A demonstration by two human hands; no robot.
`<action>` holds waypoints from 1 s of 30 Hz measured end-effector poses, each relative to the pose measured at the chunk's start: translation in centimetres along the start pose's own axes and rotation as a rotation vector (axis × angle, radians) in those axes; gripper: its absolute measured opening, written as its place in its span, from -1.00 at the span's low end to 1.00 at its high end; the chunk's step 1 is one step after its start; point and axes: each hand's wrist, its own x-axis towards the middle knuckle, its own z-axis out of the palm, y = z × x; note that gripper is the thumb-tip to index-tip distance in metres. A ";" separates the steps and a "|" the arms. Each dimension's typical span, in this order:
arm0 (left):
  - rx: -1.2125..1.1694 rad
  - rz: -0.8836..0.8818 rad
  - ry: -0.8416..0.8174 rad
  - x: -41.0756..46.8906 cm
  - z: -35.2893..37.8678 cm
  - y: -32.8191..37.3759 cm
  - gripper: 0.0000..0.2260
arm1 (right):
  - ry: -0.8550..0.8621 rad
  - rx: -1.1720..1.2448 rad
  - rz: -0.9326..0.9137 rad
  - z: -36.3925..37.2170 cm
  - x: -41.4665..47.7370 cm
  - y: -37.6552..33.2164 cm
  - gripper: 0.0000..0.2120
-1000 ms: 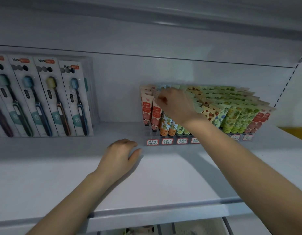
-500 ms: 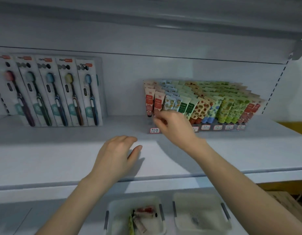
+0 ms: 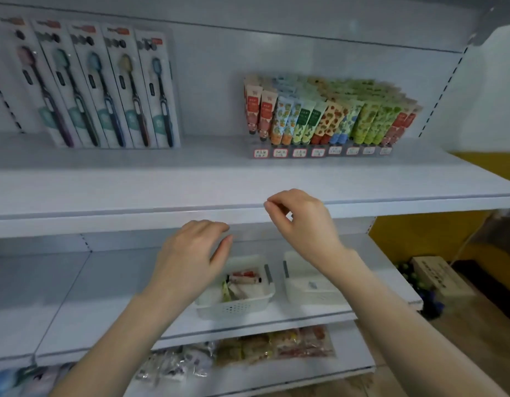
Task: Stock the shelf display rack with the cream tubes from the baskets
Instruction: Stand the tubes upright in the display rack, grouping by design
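Hovering in front of the upper shelf's point(image 3: 133, 184) front edge, both bare hands are empty. The left hand point(image 3: 195, 253) is palm down, wrist raised, its fingers loosely bent and spread from the thumb, gripping nothing. It hangs above the left basket point(image 3: 233, 309), which shows at its 5 o'clock on the lower shelf point(image 3: 104, 282). The right hand point(image 3: 302, 222) sits higher, at the left hand's 2 o'clock, its forearm running down to 5 o'clock. Its fingers point(image 3: 272, 206) are curled in close to the thumb, and nothing shows between them.

At 12 o'clock from the right hand, well apart from it, the display rack point(image 3: 319, 152) stands on the upper shelf, packed with upright cream tubes point(image 3: 331, 116) in rows. A few loose tubes point(image 3: 243, 277) lie in the left basket. The right basket point(image 3: 305, 295) sits just beside it at 3 o'clock, partly behind the right forearm. Toothbrush packs point(image 3: 99, 87) lean at 10 o'clock on the upper shelf.
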 end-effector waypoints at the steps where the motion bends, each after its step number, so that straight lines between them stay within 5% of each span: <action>1: -0.009 -0.006 -0.028 -0.8 0.3 -0.3 -0.67 | -0.027 -0.010 0.020 0.5 -1.0 0.2 -0.73; 17: 0.036 -0.416 -0.588 -8.7 16.8 -8.3 -0.73 | -0.734 -0.089 0.448 16.4 -9.3 11.3 -0.84; 30: 0.102 -0.689 -0.896 -7.4 35.9 -15.2 -0.66 | -1.009 -0.341 0.313 32.5 -7.8 20.7 -0.66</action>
